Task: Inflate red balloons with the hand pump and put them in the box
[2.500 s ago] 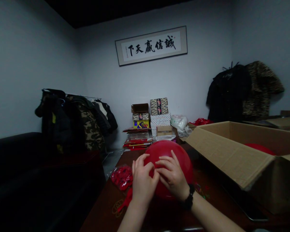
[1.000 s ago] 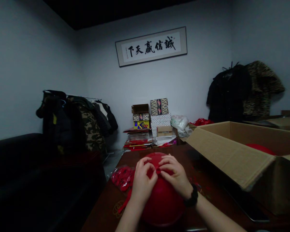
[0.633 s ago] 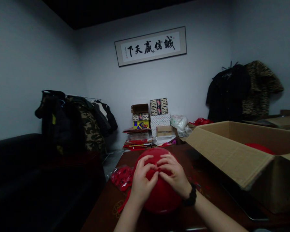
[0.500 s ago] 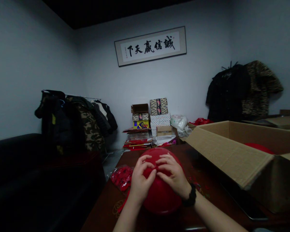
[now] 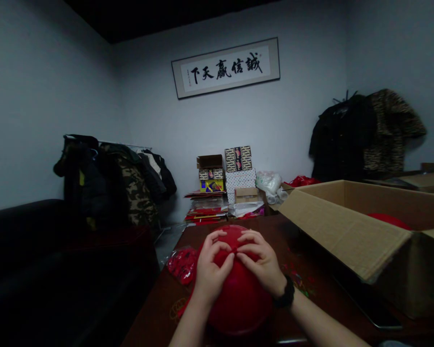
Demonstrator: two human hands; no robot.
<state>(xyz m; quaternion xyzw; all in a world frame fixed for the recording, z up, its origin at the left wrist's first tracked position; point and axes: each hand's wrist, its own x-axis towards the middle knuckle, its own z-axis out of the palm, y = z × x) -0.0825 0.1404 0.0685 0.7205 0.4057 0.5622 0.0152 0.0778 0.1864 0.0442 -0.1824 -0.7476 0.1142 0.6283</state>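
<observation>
A shiny red ball-shaped thing, perhaps a lantern, rests on the dark wooden table in front of me. Over its upper middle, my left hand is closed in a pinch, thumb tip against the red surface. My right hand pinches the same spot from the other side, its fingers curled and nearly meeting the left ones. Whatever small part lies between the fingertips is hidden. A black band circles my right wrist. Left of the ball lies a clear bag with red contents.
An open cardboard box stands at the right, with something red inside. A dark flat device, maybe a phone, lies beside it. Gold cord is at the left edge of the table. Stacked boxes stand against the wall.
The red ball has shifted or tipped slightly toward me, its lower edge now nearer. Both hands keep nearly the same pinch at its upper middle.
</observation>
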